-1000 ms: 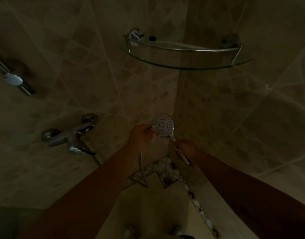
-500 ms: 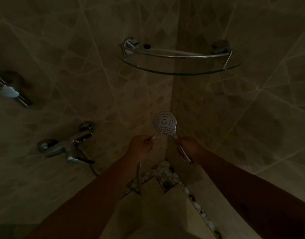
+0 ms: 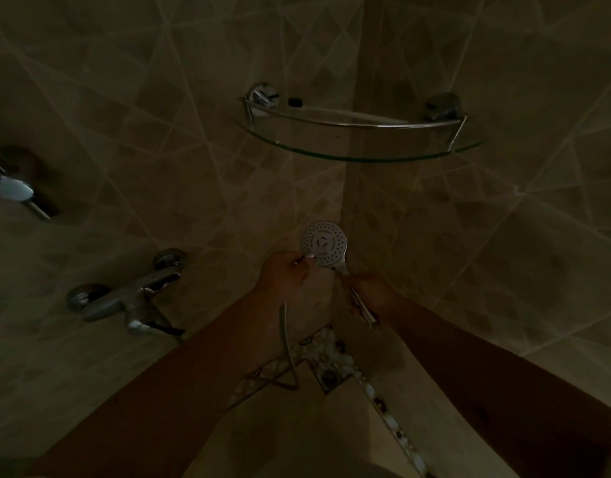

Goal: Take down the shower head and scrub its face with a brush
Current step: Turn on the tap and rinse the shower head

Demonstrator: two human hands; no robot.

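Note:
The round chrome shower head [image 3: 324,243] is held up in the dim shower corner, its perforated face turned towards me. My right hand [image 3: 373,288] is closed around its handle just below the face. My left hand [image 3: 285,276] is closed on a small brush [image 3: 307,257] whose pale tip touches the lower left edge of the face; most of the brush is hidden in my fist. The metal hose [image 3: 286,343] hangs in a loop under my left wrist.
A chrome mixer tap [image 3: 124,298] juts from the left wall. The slide rail with its pale holder [image 3: 13,189] is at far left. A glass corner shelf [image 3: 359,132] hangs above. The floor drain [image 3: 330,374] lies below my hands.
My left hand with the brush drew back from the face half a second ago and has now returned to its lower left edge. The view has tilted slightly.

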